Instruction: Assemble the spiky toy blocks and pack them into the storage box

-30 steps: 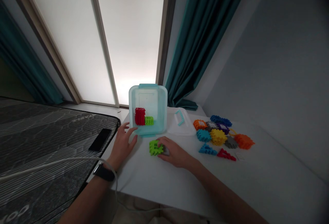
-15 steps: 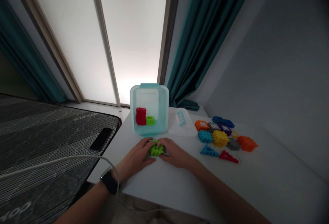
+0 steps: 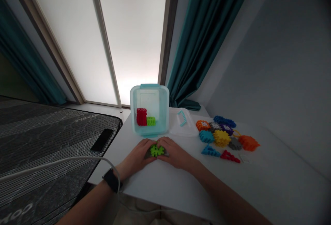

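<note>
Lime-green plastic waffle block (image 3: 157, 150) (spiky, gridded edges) sits clamped between the left hand (image 3: 136, 156) and right hand (image 3: 176, 153).

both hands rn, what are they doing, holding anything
Left hand: closed, holding the lime-green plastic building block from its left.
Right hand: closed, holding the same block from its right.

Between the left hand (image 3: 136, 156) and the right hand (image 3: 176, 153), fingers partly hide a green toy block (image 3: 156, 150) and a grey piece (image 3: 148, 155), so neither full shape can be told. At 3 o'clock from them, a white scrap (image 3: 243, 158) is too small to make out, as are the marks on an orange piece (image 3: 202, 125). At 9 o'clock, the picture's edge cuts off a mattress (image 3: 51, 139), and its lettering (image 3: 22, 211) runs partly out of view.
</note>
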Motion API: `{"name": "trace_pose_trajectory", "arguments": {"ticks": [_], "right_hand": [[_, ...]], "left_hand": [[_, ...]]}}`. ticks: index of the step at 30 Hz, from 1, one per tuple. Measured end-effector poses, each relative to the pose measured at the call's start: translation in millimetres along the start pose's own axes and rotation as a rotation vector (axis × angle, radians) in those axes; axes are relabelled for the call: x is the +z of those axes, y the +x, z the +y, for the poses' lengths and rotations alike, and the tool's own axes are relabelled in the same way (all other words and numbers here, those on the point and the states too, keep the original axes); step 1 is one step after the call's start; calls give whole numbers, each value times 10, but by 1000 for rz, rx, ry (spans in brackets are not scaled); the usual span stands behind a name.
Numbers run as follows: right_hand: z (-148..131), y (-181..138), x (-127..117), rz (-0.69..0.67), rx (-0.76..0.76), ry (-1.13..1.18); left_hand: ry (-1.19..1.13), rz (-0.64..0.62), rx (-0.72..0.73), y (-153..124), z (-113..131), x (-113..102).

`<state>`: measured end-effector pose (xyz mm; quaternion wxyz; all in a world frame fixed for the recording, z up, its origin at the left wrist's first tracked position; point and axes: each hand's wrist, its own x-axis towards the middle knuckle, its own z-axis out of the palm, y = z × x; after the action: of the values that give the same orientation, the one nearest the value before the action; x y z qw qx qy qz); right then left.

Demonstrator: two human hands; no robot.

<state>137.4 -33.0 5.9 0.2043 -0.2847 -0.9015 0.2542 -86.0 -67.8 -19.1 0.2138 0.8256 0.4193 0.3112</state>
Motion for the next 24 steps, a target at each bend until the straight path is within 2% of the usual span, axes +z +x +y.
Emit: {"name": "trace_pose_trajectory", "arguments": {"ticks": [6,10,12,15,19,21,24], "right_hand": [[21,31,-2,18,-8,34],[46,31,-159,91,13,85],[49,53,-254,151,47,134],[38,153,-343,248,124,243],[5,421,-314,351,167,328],[-12,590,-262,409,202,272],[-25,845,-189,443,262,65]], "left_hand": [[47,93,79,-60,95,-66],[96,228,85,-41,116,-177],[164,257,60,5,83,-189],[341,218,52,89,22,-139],[529,153,50,168,-14,-47],[569,140,47,182,-17,-23],[592,139,51,182,-22,-13]]}}
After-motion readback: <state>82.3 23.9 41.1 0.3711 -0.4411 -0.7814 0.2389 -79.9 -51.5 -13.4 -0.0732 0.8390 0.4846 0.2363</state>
